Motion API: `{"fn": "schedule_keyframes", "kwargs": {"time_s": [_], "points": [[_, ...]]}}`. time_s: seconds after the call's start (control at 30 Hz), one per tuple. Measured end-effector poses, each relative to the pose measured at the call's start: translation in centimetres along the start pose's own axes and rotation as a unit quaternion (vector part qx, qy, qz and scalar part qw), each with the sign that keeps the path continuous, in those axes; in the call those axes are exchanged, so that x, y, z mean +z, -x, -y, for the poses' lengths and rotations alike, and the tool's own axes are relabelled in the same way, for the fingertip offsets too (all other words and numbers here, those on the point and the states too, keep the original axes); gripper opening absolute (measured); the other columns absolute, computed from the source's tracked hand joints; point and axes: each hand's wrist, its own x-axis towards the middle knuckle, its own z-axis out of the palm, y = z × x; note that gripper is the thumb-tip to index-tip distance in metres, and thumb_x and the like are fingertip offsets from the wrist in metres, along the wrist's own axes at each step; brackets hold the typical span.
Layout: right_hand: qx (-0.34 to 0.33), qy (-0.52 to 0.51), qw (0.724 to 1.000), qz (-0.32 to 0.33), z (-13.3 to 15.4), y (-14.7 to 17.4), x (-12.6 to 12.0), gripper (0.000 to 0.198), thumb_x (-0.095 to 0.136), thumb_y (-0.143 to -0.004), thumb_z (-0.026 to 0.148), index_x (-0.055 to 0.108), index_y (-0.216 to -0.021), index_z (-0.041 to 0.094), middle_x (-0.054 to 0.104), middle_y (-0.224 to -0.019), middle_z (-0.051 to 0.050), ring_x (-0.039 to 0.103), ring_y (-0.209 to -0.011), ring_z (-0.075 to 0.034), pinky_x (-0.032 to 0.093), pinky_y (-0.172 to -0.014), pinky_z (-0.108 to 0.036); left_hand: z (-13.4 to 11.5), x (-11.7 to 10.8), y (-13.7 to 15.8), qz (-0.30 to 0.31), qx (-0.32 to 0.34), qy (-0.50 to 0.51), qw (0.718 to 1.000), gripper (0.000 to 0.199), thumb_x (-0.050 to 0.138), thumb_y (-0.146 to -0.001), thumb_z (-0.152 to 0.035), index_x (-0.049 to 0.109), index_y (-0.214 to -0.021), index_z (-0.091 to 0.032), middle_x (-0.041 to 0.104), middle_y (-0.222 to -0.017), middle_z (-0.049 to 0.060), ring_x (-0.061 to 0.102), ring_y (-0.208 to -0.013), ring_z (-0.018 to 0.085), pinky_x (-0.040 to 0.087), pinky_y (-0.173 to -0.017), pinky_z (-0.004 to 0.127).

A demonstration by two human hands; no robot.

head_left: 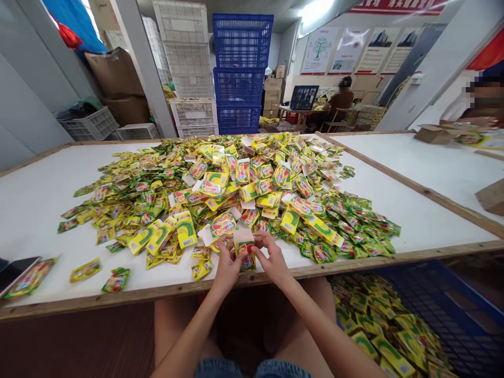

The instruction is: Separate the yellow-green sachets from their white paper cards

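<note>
Near the table's front edge, my left hand [229, 258] and my right hand [271, 257] are closed on opposite sides of a small yellow-and-green carton [243, 242]. Its pale top flap stands up, and both thumbs press at its front. What lies inside the carton cannot be made out. Just beyond my hands rises a broad heap of similar yellow cartons [214, 184], several with flaps open. Small shiny green packets [354, 226] spread to the right of it, and yellow and green packets [129, 194] cover its left side.
Loose packets [116, 280] and a dark phone-like object [16, 273] lie at the left front. A wooden rim [354, 263] edges the white table. Below right, a blue crate [452, 310] holds many cartons. Stacked crates [238, 86] stand behind; other people sit at the far back and right.
</note>
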Motion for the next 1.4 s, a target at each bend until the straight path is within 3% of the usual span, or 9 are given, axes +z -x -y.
{"fn": "schedule_keyframes", "kwargs": {"time_s": [0.17,0.23,0.37,0.47,0.63,0.77,1.03,1.27,1.4], "points": [[-0.021,0.050,0.997,0.050,-0.3,-0.5,-0.8,0.016,0.048,-0.084,0.026,0.059,-0.093,0.020,0.060,-0.084,-0.004,0.054,-0.076,-0.016,0.044,-0.071,-0.029,0.4,-0.5,-0.4,0.019,0.019,-0.122,0.992,0.017,0.054,-0.081,-0.030,0.048,-0.092,-0.020,0.056,-0.080,0.001,0.056,-0.075,0.014,0.045,-0.069,0.026],[-0.031,0.059,0.997,0.050,-0.4,-0.8,-0.9,0.015,0.048,-0.084,0.025,0.062,-0.086,0.020,0.060,-0.084,-0.005,0.055,-0.080,-0.017,0.044,-0.073,-0.030,0.5,-0.5,-0.5,0.018,0.037,-0.162,0.986,0.012,0.052,-0.082,-0.029,0.053,-0.086,-0.018,0.056,-0.079,0.002,0.056,-0.076,0.016,0.044,-0.070,0.027],[-0.031,0.049,0.998,0.005,-0.3,-1.2,-0.3,0.018,0.048,-0.084,0.024,0.060,-0.097,0.020,0.060,-0.087,-0.006,0.056,-0.082,-0.017,0.045,-0.075,-0.031,0.5,-0.4,-0.3,-0.021,0.081,-0.150,0.985,0.015,0.051,-0.082,-0.025,0.055,-0.095,-0.019,0.059,-0.096,0.006,0.055,-0.096,0.019,0.042,-0.084,0.032],[-0.044,0.043,0.998,0.011,0.2,-1.1,0.1,0.023,0.046,-0.085,0.023,0.058,-0.104,0.021,0.061,-0.089,-0.005,0.057,-0.081,-0.016,0.046,-0.075,-0.031,0.1,-0.6,0.0,-0.042,0.088,-0.134,0.986,0.025,0.052,-0.081,-0.024,0.051,-0.106,-0.020,0.060,-0.096,0.005,0.057,-0.093,0.018,0.044,-0.084,0.033],[-0.091,0.060,0.993,0.046,1.3,-0.7,-0.3,0.016,0.051,-0.083,0.026,0.064,-0.091,0.021,0.063,-0.093,-0.006,0.056,-0.094,-0.019,0.044,-0.083,-0.034,-1.4,-1.2,0.2,0.014,0.091,-0.212,0.973,0.014,0.056,-0.079,-0.027,0.063,-0.088,-0.018,0.063,-0.097,0.008,0.057,-0.096,0.021,0.043,-0.088,0.034],[-0.071,0.068,0.995,0.028,1.3,-0.7,-0.2,0.015,0.051,-0.084,0.028,0.063,-0.087,0.020,0.064,-0.087,-0.005,0.058,-0.083,-0.017,0.046,-0.075,-0.031,-2.0,-1.1,0.1,0.005,0.070,-0.213,0.975,0.016,0.056,-0.078,-0.029,0.064,-0.087,-0.017,0.065,-0.091,0.007,0.060,-0.089,0.020,0.046,-0.083,0.033],[-0.013,0.088,0.996,0.017,1.2,-1.4,0.3,0.013,0.050,-0.083,0.027,0.060,-0.087,0.019,0.062,-0.076,-0.002,0.056,-0.070,-0.015,0.045,-0.067,-0.027,-0.7,-1.1,-0.7,-0.036,0.053,-0.180,0.982,0.015,0.060,-0.076,-0.031,0.062,-0.083,-0.018,0.064,-0.079,0.003,0.060,-0.075,0.016,0.047,-0.072,0.027],[-0.009,0.011,1.000,0.013,0.1,-0.1,0.7,0.015,0.052,-0.082,0.030,0.061,-0.088,0.019,0.064,-0.082,-0.003,0.058,-0.077,-0.016,0.046,-0.071,-0.029,-0.3,-1.9,0.0,-0.018,0.098,-0.224,0.970,0.014,0.059,-0.078,-0.027,0.066,-0.085,-0.019,0.065,-0.089,0.005,0.059,-0.089,0.019,0.044,-0.084,0.033],[-0.012,0.014,1.000,0.005,1.0,0.8,0.7,0.015,0.047,-0.084,0.026,0.059,-0.090,0.020,0.063,-0.084,-0.004,0.058,-0.079,-0.017,0.047,-0.072,-0.029,-0.9,-1.9,1.0,0.005,0.121,-0.276,0.953,0.016,0.055,-0.080,-0.026,0.066,-0.090,-0.021,0.065,-0.094,0.006,0.058,-0.094,0.020,0.043,-0.087,0.035]]}}
